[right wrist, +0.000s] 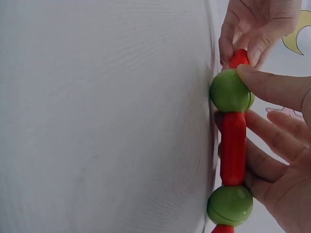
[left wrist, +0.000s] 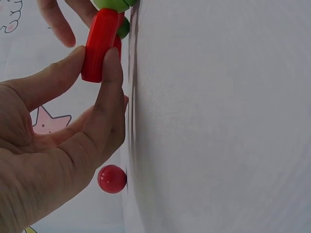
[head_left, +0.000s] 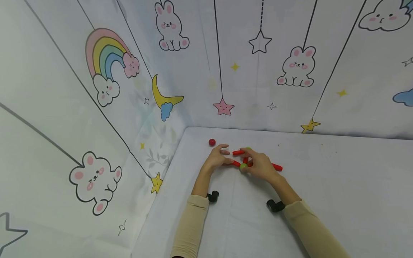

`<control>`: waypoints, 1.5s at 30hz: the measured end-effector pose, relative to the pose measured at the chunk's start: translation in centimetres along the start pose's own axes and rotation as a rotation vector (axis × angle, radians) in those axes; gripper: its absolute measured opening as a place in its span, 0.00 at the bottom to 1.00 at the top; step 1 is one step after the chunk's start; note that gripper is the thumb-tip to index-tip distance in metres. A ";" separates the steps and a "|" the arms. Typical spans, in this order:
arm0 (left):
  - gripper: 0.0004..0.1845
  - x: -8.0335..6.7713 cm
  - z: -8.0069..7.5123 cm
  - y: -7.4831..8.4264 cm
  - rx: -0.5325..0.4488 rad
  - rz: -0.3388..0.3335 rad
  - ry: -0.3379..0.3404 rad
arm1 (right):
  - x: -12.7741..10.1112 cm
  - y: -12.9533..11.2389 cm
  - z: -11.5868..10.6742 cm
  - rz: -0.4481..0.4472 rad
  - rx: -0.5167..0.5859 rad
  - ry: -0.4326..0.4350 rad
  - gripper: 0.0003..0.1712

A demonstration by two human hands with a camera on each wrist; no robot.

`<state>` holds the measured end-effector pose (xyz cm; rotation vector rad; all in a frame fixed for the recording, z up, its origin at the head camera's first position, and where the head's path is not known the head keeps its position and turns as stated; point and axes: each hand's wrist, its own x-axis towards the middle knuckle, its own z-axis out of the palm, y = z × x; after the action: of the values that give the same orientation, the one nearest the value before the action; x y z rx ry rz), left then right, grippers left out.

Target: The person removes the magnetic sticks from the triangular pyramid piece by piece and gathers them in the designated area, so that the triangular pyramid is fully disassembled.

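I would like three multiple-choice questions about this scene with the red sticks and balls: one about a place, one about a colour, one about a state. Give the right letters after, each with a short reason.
1. Where does the loose red ball lie?
A. On the table beyond the left hand
B. In the right hand
C. On a sleeve

2. What colour are the balls joined to the sticks?
A. Blue
B. Green
C. Yellow

3. What does the left hand do?
A. Lies flat and idle
B. Pinches a red stick
C. Holds the loose ball

Answers:
1 A, it sits alone on the white table.
2 B, the right wrist view shows a green ball at each end of a stick.
3 B, thumb and finger grip the red stick.
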<state>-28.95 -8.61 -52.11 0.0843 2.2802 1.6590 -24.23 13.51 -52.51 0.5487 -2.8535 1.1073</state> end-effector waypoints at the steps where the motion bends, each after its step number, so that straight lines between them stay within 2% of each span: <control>1: 0.43 0.0 0.0 0.0 -0.004 -0.001 0.002 | 0.0 0.0 0.0 -0.002 0.007 -0.001 0.47; 6: 0.42 0.0 -0.2 -0.1 -0.029 -0.014 0.008 | 0.0 0.1 -0.1 -0.005 0.056 -0.014 0.47; 19: 0.41 0.1 -0.1 -0.3 -0.040 -0.015 0.020 | -0.1 0.0 -0.3 0.010 0.078 -0.032 0.42; 26: 0.41 -0.2 -0.3 -0.2 -0.005 -0.028 0.022 | -0.3 0.0 -0.4 0.010 0.077 -0.035 0.41; 45: 0.41 -0.4 -1.0 -0.3 0.011 -0.042 0.058 | 0.1 0.0 0.0 0.006 0.066 -0.035 0.35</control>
<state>-28.84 -9.75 -52.00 -0.0091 2.3173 1.6480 -24.35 13.48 -52.49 0.5691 -2.8590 1.2088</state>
